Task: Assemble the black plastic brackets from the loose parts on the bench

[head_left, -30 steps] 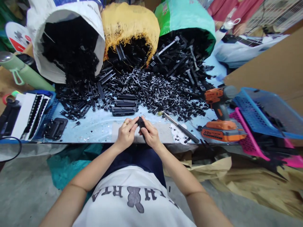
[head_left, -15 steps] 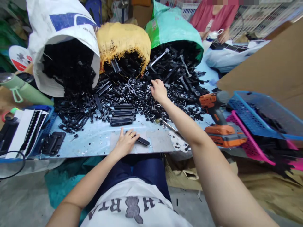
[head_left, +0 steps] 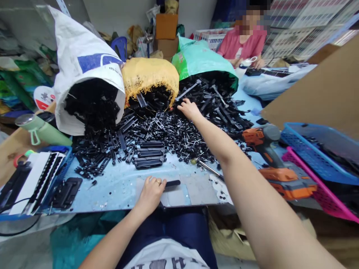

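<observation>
My left hand (head_left: 151, 192) is at the table's front edge, its fingers closed on one end of a flat black plastic bar (head_left: 172, 183) that points right. My right hand (head_left: 189, 109) reaches far forward over the heap, near the mouths of the yellow and green sacks. Its fingers look apart at the surface of the heap, and nothing shows in them. Below that hand spreads a pile of small black parts with metal pins (head_left: 185, 140). Several longer black bars (head_left: 150, 154) lie stacked in front of my left hand.
A white sack (head_left: 89, 73), a yellow sack (head_left: 151, 74) and a green sack (head_left: 207, 61) spill black parts. An orange cordless drill (head_left: 280, 177) stands right, beside a blue basket (head_left: 314, 144). A green bottle (head_left: 46, 129) lies left. Across the table sits a person (head_left: 244, 46).
The head view has tilted up, so the table sits lower in the picture. My right hand has gone farther forward over the heap. My left hand's fingers have closed around the bar's end.
</observation>
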A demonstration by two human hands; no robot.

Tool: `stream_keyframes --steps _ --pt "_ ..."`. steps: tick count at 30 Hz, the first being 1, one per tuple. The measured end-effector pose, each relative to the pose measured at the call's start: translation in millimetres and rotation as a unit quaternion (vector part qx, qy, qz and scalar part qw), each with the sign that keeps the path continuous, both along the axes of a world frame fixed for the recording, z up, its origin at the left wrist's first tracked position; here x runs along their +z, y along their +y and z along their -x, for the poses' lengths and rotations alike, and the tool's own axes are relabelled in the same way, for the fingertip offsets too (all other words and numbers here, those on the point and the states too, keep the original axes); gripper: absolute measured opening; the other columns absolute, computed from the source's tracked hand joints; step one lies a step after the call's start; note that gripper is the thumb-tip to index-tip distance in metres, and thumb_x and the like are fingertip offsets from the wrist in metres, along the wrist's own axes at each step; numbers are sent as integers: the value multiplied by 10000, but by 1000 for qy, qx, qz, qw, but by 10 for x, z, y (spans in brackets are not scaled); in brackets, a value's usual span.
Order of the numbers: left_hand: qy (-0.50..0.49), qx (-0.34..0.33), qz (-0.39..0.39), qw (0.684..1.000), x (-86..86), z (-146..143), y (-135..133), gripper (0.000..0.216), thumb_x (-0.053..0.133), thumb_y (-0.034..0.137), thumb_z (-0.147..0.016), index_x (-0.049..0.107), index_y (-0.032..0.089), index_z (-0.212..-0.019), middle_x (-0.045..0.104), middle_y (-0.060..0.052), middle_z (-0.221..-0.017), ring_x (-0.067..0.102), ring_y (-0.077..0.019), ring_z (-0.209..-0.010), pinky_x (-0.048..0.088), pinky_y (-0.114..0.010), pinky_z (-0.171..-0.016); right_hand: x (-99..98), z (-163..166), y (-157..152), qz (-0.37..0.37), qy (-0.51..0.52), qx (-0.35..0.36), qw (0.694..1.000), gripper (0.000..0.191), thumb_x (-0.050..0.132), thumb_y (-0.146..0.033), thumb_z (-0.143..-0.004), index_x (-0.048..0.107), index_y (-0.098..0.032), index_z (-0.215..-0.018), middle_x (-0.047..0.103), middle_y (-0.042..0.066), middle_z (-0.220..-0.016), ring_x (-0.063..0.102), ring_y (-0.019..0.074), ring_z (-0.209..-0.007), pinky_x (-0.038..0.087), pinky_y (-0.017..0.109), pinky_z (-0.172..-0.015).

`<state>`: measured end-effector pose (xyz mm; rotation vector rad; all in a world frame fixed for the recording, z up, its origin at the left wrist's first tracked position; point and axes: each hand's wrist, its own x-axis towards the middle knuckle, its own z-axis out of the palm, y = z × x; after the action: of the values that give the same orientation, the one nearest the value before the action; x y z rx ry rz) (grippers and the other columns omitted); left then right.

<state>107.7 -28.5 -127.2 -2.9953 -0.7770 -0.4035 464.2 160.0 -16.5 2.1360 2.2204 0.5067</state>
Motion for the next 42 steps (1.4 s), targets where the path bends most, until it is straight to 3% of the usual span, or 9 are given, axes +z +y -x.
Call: stream_keyframes --steps 7,12,17,21,27,32,35,40,42 --pt "-30 15 -4 999 211 153 -27 352 489 82 -825 540 141 -1168 575 -70 -907 503 -192 -853 398 -382 -871 198 -450 -908 -73 34 33 996 376 516 -70 -751 530 -59 -1127 515 164 -1116 293 278 -1244 313 393 -1025" --pt "-19 22 0 1000 162 161 -60 346 466 81 -836 541 119 -1172 581 -81 -937 509 -206 -885 403 -366 -850 200 -489 -1475 -138 118 -158 971 502 668 -289 -706 503 -105 -1144 550 147 -1049 490 301 -1016 415 410 -877" --pt "17 33 39 999 92 182 -30 318 446 108 -853 550 119 -1153 590 -105 -953 534 -224 -897 420 -361 -770 10 -431 -1857 -90 250 -284 922 584 723 -422 -678 521 -144 -1151 603 95 -985 563 257 -907 452 354 -798" --pt "10 11 39 999 133 239 4 306 461 125 -855 565 150 -1142 599 -101 -948 547 -222 -901 422 -364 -765 -72 -369 -1945 -18 312 -278 908 545 569 -604 -784 610 -129 -1048 620 105 -983 578 240 -903 446 333 -809" --pt "11 9 22 1000 112 213 44 314 493 130 -843 570 159 -1146 614 -105 -965 567 -220 -900 442 -375 -782 -125 -87 -1667 23 164 -286 944 372 617 -404 -823 622 -109 -1050 603 154 -1017 538 292 -992 443 379 -814" --pt "-57 59 106 991 95 251 97 362 536 214 -838 536 173 -1198 588 -128 -1079 543 -233 -1028 437 -406 -873 -72 115 -1818 -66 170 -245 952 320 549 -340 -865 623 -79 -1034 586 182 -975 487 317 -1040 407 432 -874" --pt "-242 94 291 921 213 151 88 553 508 412 -854 393 170 -1338 528 -148 -1202 545 -211 -1052 457 -375 -876 -142 497 -2167 -87 367 -93 922 380 514 -459 -876 609 -129 -1040 604 128 -955 541 258 -929 434 406 -860" --pt "-405 95 616 668 510 -368 -77 636 434 563 -841 392 166 -1336 570 -128 -1121 606 -139 -824 497 -277 -709 -477 1572 -2662 -78 695 74 711 493 298 -594 -932 611 -228 -1041 557 67 -1181 511 225 -1116 458 421 -918" --pt "-418 87 666 611 587 -501 -143 572 505 539 -802 526 123 -1194 615 -76 -876 566 -107 -650 471 -234 -595 -549 1803 -2806 -107 672 80 728 417 336 -537 -945 628 -257 -1044 529 49 -1229 489 222 -1155 446 435 -945"
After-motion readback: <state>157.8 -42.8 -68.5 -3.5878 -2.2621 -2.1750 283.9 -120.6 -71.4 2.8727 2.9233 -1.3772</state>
